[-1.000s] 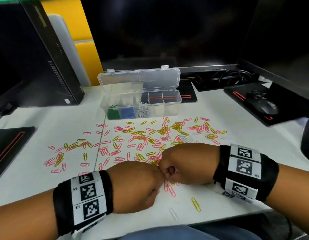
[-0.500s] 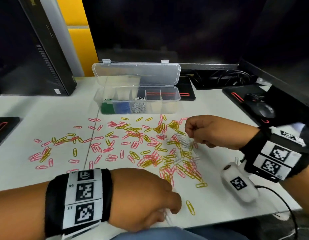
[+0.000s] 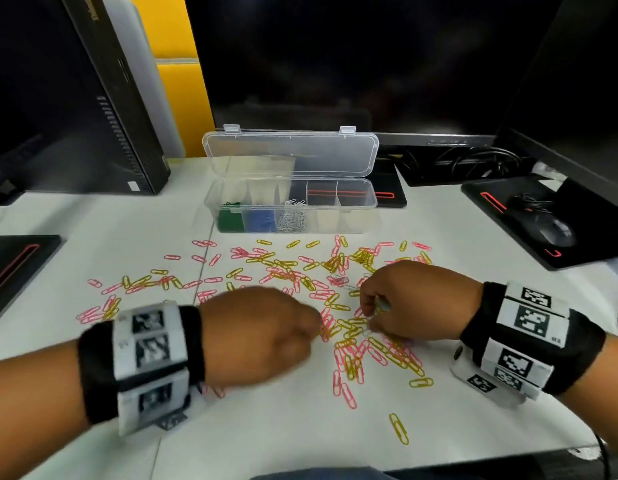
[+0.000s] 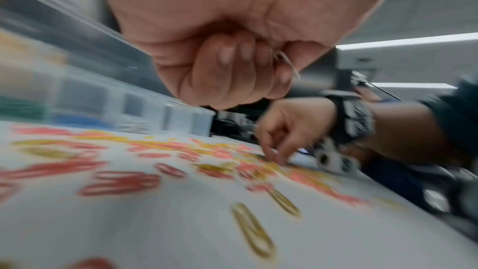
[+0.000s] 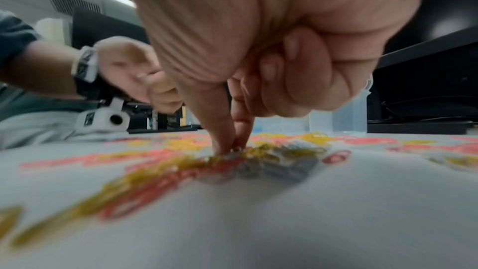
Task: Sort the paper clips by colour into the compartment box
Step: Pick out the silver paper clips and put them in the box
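Since the earlier frames the right hand [image 3: 413,301] has returned from the far side of the scatter to its middle, and the left hand [image 3: 266,336] has risen from the near edge. Right thumb and forefinger pinch down at a white paper clip [image 3: 368,329] on the surface [image 3: 283,427]; its axis is unclear. Left fingers [image 4: 227,73] are curled, gripping white clips [image 4: 287,62]. Pink and yellow clips [image 3: 356,344] lie at mixed angles. The compartment box [image 3: 356,220] stands behind, long axis left-right, lid raised.
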{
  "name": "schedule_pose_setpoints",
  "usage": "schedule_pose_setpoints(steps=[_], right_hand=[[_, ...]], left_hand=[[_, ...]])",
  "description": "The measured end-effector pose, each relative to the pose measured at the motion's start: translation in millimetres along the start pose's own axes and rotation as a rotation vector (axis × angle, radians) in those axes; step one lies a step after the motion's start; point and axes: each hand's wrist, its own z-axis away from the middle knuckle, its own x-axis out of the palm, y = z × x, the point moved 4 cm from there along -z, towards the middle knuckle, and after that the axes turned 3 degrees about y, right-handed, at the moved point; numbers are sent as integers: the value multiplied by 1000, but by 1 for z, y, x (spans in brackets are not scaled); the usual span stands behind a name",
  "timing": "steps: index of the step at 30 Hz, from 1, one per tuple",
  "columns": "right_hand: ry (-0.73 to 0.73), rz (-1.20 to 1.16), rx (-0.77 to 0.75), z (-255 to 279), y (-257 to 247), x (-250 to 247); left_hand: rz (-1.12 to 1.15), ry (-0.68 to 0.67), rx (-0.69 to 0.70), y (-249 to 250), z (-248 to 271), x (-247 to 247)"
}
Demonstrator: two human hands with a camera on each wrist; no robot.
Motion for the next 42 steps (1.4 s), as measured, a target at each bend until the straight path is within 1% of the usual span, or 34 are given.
schedule_pose_setpoints(steps=[1, 2, 4, 5, 6, 8, 9, 11, 13, 14, 15, 17, 18, 19, 21, 23, 24, 26, 29, 32, 34, 36, 38, 40, 41, 42], right_hand=[[9, 1, -1, 0, 1, 2], [15, 7, -1, 0, 2, 4], [19, 15, 1, 2, 3, 7], [16, 13, 4, 2, 2, 7], [2, 12, 11, 2, 2, 7], [-54, -10, 48, 1, 2, 7], [-65, -28, 64, 1, 3, 5], [-60, -91, 75, 1, 8, -1], [-19, -265, 59, 4, 14, -16], [0, -448, 65, 7, 19, -24], [13, -708, 74, 11, 24, -30], [41, -1340, 62, 18, 34, -37], [68, -1585, 53, 22, 38, -39], [104, -1760, 60, 24, 41, -39], [171, -1962, 100, 26, 46, -35], [217, -2049, 111, 25, 50, -30], [238, -2072, 118, 25, 51, -28], [299, -2087, 167, 25, 56, -24], [389, -2109, 262, 26, 65, -21], [406, -2037, 344, 29, 78, -21], [346, -1928, 406, 30, 85, -15], [254, -1839, 438, 30, 90, -7], [147, -1774, 455, 29, 91, 3], [62, -1657, 474, 29, 88, 9], [45, -1514, 474, 29, 87, 9], [37, -1267, 442, 31, 85, 7]], left_hand=[[198, 140, -29, -15, 2, -7], [373, 247, -82, -37, 4, -10], [684, 330, -232, -71, 6, -14], [805, 324, -276, -81, 6, -14], [887, 279, -296, -84, 6, -13], [1016, 127, -299, -79, 7, -8], [1035, 71, -286, -76, 7, -4], [1024, 39, -254, -70, 5, 1], [1028, 46, -221, -66, 1, 2], [1019, 53, -199, -66, -2, 2], [984, 54, -191, -66, -5, 2], [794, 55, -171, -63, -12, 1], [653, 63, -142, -59, -16, -1], [511, 69, -93, -53, -20, -2], [242, 47, 12, -38, -28, -1], [-3, 9, 93, -25, -36, 5], [-96, -10, 131, -20, -41, 9], [-205, -36, 190, -11, -48, 16], [-255, -25, 267, -8, -55, 23], [-244, -38, 260, -22, -54, 23], [-254, -48, 244, -26, -54, 17], [-258, -34, 225, -21, -59, 12], [-235, -21, 232, -4, -63, 8], [-234, -6, 257, 14, -67, 10], [-252, 4, 279, 21, -69, 12], [-278, 16, 306, 26, -71, 14]])
